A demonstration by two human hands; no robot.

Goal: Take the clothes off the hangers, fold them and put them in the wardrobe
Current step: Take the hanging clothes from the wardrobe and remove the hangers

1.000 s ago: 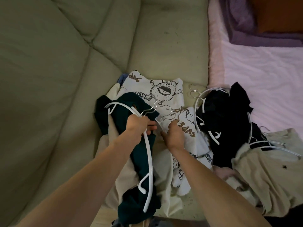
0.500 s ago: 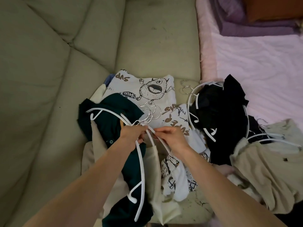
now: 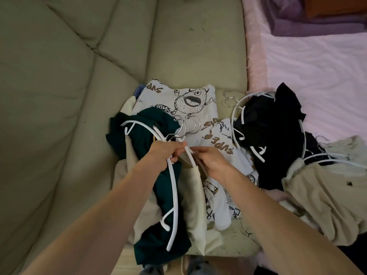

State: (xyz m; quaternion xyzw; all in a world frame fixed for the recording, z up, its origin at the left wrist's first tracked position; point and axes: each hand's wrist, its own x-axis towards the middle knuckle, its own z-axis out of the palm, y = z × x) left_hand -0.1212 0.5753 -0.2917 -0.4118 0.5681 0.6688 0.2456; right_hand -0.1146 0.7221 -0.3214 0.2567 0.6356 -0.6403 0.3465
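Observation:
A pile of clothes on white hangers lies on the beige sofa (image 3: 59,116). My left hand (image 3: 164,153) grips the necks of a bunch of white hangers (image 3: 174,187) just below their metal hooks (image 3: 188,126). On these hang a dark green garment (image 3: 158,195) and a cream garment (image 3: 194,195). My right hand (image 3: 212,161) pinches a hanger arm beside the left hand. Under them lies a white cartoon-print shirt (image 3: 184,104). To the right lie black clothes (image 3: 274,135) on white hangers and a beige garment (image 3: 321,195).
A pink sheet (image 3: 317,62) covers the bed on the right, with a purple blanket (image 3: 307,24) at its far end. Two loose metal hooks (image 3: 229,99) lie on the sofa seat beside the black clothes. The sofa's backrest fills the left side.
My right hand has come off the printed shirt and taken hold of a hanger arm next to my left hand. The metal hooks are now gathered together above my left hand.

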